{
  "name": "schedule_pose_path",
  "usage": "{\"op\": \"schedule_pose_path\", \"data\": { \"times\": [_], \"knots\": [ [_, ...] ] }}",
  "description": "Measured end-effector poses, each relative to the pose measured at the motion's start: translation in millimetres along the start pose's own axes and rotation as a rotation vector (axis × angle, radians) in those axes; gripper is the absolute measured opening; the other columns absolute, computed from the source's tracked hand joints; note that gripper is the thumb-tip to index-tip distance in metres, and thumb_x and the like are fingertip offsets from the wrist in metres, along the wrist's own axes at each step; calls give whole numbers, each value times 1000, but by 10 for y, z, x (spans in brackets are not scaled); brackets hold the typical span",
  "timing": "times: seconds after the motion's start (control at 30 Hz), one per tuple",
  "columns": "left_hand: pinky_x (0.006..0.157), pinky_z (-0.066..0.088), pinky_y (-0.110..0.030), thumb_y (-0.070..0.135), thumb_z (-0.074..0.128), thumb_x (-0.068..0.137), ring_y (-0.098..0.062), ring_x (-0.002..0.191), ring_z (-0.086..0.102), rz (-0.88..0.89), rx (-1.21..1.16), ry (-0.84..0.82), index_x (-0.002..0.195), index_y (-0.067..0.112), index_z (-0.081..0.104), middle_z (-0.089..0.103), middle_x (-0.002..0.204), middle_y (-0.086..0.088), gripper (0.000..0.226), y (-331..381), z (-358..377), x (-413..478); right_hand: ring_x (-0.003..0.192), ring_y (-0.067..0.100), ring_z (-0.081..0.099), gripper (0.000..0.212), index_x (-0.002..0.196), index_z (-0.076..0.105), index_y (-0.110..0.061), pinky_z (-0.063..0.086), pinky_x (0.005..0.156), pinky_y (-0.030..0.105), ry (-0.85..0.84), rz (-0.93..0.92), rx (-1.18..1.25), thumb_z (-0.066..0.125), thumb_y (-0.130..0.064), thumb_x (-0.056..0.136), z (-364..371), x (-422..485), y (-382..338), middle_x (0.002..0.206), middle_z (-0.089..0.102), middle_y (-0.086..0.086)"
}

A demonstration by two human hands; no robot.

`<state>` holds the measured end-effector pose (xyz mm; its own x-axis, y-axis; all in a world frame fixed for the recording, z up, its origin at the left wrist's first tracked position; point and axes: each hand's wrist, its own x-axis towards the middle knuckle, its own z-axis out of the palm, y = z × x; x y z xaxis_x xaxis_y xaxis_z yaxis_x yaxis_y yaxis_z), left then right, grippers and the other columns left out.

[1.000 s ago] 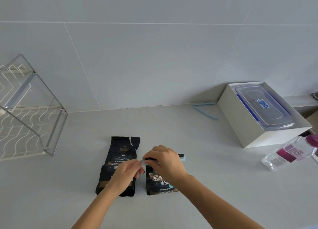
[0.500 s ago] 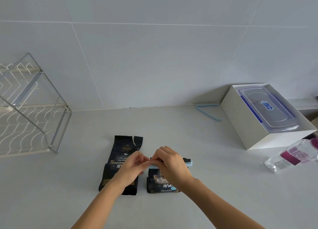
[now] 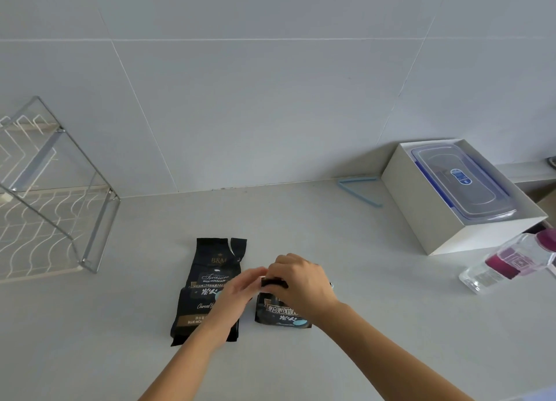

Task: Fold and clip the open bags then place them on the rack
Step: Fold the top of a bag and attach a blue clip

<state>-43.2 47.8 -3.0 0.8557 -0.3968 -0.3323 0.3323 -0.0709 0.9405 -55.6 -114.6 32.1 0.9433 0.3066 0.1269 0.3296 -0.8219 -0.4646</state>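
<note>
Two black coffee bags lie on the grey counter. The left bag [image 3: 210,268] lies flat and unfolded, its torn top pointing at the wall. The right bag [image 3: 276,310] is shorter, its top folded down. My right hand [image 3: 301,283] presses down on that folded top and covers a light blue clip, whose tip [image 3: 331,285] peeks out on the right. My left hand [image 3: 237,292] hovers over the gap between the bags, fingers stretched toward the fold; whether it touches the clip is hidden. A wire rack [image 3: 51,208] stands at the far left.
A second blue clip [image 3: 358,190] lies open near the wall. A white box [image 3: 421,208] holding a lidded clear container [image 3: 463,184] stands at the right. A clear bottle [image 3: 511,262] with a magenta cap lies on its side at the right edge.
My right hand has pushed down over the fold, hiding most of the blue clip. My left hand's fingers have loosened from their pinch at the clip's end.
</note>
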Motion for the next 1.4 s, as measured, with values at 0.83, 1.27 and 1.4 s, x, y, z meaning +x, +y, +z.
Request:
{"op": "schedule_pose_path", "data": {
  "times": [0.83, 1.27, 1.4],
  "knots": [
    [62, 48, -14, 16, 45, 95, -10, 72, 67, 208, 13, 239, 76, 13, 73, 73, 74, -3, 35, -315, 273, -31, 64, 9, 48, 8, 70, 68, -24, 20, 47, 12, 109, 16, 166, 66, -23, 78, 44, -203, -109, 63, 59, -4],
    [82, 49, -25, 45, 48, 90, -8, 90, 65, 153, 212, 280, 98, 19, 65, 70, 90, 2, 33, 123, -72, 85, 81, 6, 62, 10, 85, 66, -29, 52, 74, 24, 298, 226, 498, 59, -22, 87, -195, -35, 132, 84, 68, -12],
    [83, 43, -19, 53, 52, 80, 5, 91, 57, 383, 855, 22, 98, 36, 61, 63, 94, 21, 27, 482, 121, 124, 91, 12, 60, 21, 87, 66, -24, 49, 83, 31, 388, 593, 736, 48, -16, 95, -33, -187, 365, 98, 66, -3]
  ]
}}
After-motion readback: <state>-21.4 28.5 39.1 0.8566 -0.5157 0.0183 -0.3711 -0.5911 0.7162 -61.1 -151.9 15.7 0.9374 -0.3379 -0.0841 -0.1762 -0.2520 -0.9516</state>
